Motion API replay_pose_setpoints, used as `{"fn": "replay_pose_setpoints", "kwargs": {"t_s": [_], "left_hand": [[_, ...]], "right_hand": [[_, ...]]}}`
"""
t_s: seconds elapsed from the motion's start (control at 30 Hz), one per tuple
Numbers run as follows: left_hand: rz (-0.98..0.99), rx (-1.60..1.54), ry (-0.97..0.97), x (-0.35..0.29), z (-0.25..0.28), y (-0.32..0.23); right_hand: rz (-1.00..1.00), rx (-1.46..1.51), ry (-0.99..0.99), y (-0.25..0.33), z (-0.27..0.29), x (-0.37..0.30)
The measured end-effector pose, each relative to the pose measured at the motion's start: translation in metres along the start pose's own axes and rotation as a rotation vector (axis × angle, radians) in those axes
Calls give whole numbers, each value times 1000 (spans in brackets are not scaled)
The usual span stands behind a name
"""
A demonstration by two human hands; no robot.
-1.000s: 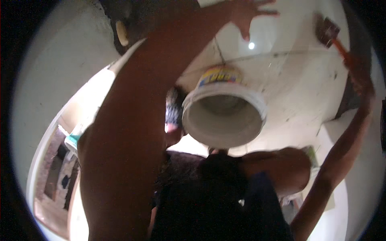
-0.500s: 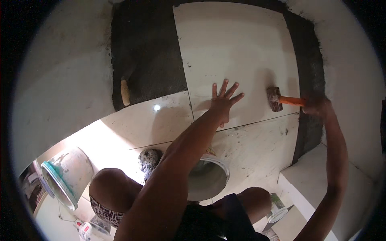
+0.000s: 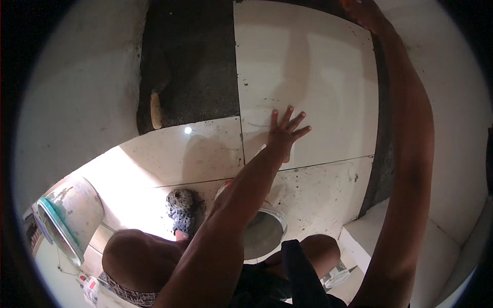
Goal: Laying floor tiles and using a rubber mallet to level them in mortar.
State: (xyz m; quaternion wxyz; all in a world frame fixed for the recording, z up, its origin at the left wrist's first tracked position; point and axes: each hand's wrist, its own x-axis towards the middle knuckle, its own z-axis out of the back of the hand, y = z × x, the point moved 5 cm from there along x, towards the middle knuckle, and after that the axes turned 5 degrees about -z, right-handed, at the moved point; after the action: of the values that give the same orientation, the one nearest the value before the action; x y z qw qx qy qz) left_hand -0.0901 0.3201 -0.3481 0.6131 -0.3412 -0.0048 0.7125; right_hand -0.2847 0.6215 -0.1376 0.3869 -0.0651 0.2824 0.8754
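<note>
A large cream floor tile [image 3: 328,72] lies in dark mortar. My left hand [image 3: 285,134] presses flat on its near part with the fingers spread, holding nothing. Far off at the upper right, my right hand [image 3: 365,15] is closed at the tile's corner, cut by the picture's edge. A bit of orange shows at its fingers, the handle of the mallet; the mallet's head is out of view. To the left, a wooden-handled trowel [image 3: 156,111] rests on the dark mortar bed [image 3: 190,61], its blade hard to make out.
Between my knees stands a bucket [image 3: 263,236], partly behind my left arm. A white bucket with a teal rim [image 3: 77,215] lies tilted at the lower left. Walls rise on the left [image 3: 77,102] and right [image 3: 452,128]; a white ledge [image 3: 364,231] sits at the lower right.
My right hand has swung from the tile's near right side to its far right corner, taking the mallet mostly out of view. My left hand stays spread on the tile.
</note>
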Motion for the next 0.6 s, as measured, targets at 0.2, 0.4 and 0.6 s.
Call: {"fn": "replay_pose_setpoints", "kwargs": {"t_s": [0.2,0.4,0.6], "left_hand": [[-40,-46,-49,4,-5,0],[-49,-50,-62,8,-13,2],[-9,-31,69,2,0,1]], "right_hand": [[144,-187,-384,32,-7,63],[98,-715,-243,20,-53,91],[-60,-737,-44,36,-38,76]]}}
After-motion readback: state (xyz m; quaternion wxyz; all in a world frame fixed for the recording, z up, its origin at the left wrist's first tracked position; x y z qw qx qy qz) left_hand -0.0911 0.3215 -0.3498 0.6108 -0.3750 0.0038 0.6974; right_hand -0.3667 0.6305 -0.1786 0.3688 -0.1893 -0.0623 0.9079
